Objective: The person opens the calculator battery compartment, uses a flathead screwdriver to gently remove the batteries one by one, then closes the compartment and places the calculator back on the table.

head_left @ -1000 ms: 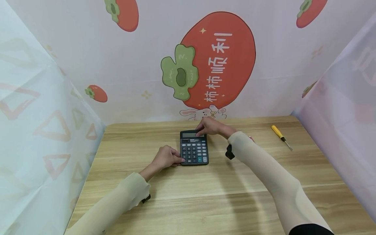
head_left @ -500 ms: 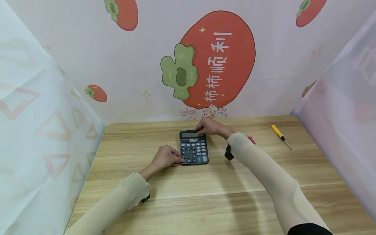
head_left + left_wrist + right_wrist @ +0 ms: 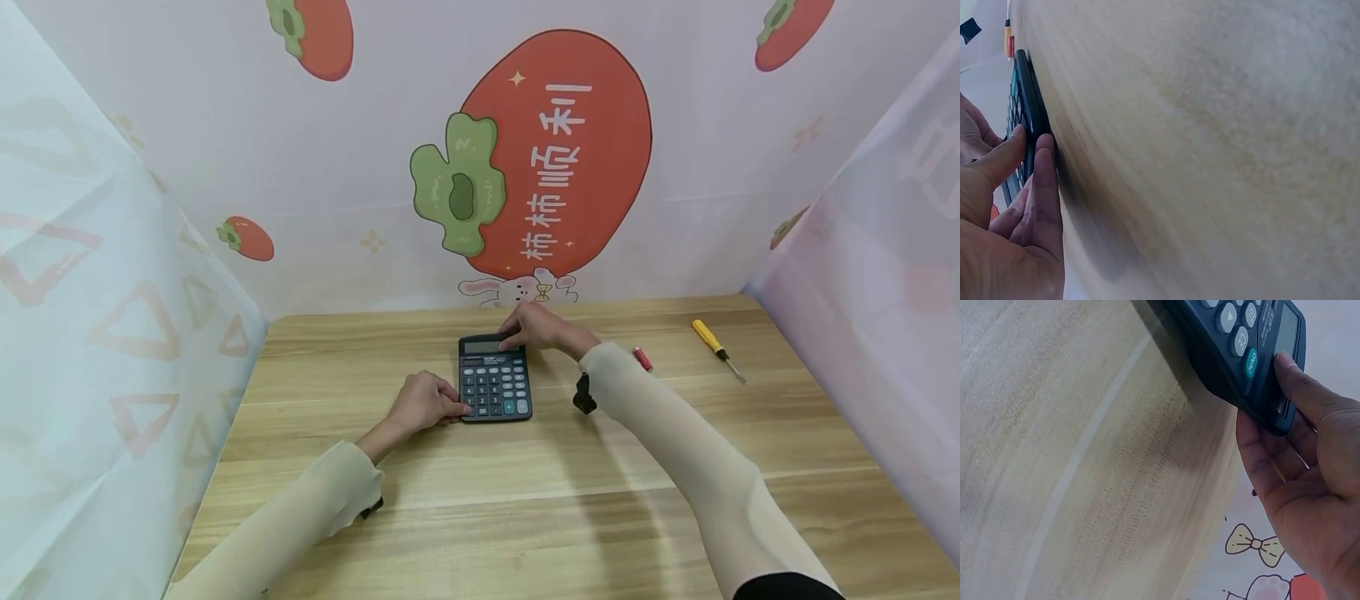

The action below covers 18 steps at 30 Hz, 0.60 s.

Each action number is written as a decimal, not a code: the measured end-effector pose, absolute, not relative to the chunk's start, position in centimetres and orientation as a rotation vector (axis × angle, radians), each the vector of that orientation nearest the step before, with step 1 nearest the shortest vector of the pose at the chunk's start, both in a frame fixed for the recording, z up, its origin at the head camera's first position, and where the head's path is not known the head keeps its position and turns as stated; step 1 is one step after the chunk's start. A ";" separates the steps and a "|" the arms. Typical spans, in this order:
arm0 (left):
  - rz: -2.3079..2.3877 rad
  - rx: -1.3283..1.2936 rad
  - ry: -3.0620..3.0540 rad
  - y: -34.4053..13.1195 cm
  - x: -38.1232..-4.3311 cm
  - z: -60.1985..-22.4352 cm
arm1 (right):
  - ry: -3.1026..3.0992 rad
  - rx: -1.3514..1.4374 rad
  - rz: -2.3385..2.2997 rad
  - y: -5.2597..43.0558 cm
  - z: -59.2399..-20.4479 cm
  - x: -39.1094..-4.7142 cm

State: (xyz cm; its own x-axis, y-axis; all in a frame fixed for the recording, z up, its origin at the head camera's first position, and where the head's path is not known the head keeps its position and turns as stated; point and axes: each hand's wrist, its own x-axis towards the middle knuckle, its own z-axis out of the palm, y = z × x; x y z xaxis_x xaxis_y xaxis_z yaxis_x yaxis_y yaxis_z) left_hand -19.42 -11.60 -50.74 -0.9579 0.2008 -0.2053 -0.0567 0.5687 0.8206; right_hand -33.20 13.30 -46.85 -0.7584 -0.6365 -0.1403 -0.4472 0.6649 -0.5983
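Observation:
A dark calculator [image 3: 487, 379] lies face up at the middle of the wooden table, its display toward the back. My left hand [image 3: 426, 402] pinches its front left corner, thumb on top of the keys and fingers under the edge, as the left wrist view shows. At the far right corner my right hand [image 3: 534, 323] pinches it too. In the right wrist view the right thumb [image 3: 1300, 384] presses on the display while the other fingers are tucked beneath the casing. The calculator's underside is hidden.
A small red cylinder, like a battery [image 3: 642, 359], lies beside the right sleeve. Farther right is a screwdriver [image 3: 718, 350] with a yellow handle. A patterned cloth backdrop [image 3: 360, 167] rises behind the wooden table [image 3: 480, 517] and along both sides.
Both hands keep their grip, and the calculator stays in nearly the same place. The right sleeve has shifted slightly, so more of the red cylinder shows.

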 end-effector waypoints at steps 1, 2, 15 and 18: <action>1.330 0.122 2.535 -11.6 -19.4 -50.7 | 2.542 -0.860 -0.789 13.3 -46.9 -33.2; 1.324 0.123 2.542 -11.6 -19.4 -50.7 | 2.541 -0.861 -0.794 13.3 -46.9 -33.2; 1.265 0.142 2.577 -11.5 -19.4 -50.5 | 2.530 -0.850 -0.826 13.5 -47.0 -32.8; 1.250 0.151 2.586 -11.6 -19.5 -50.5 | 2.536 -0.869 -0.804 13.6 -47.2 -32.8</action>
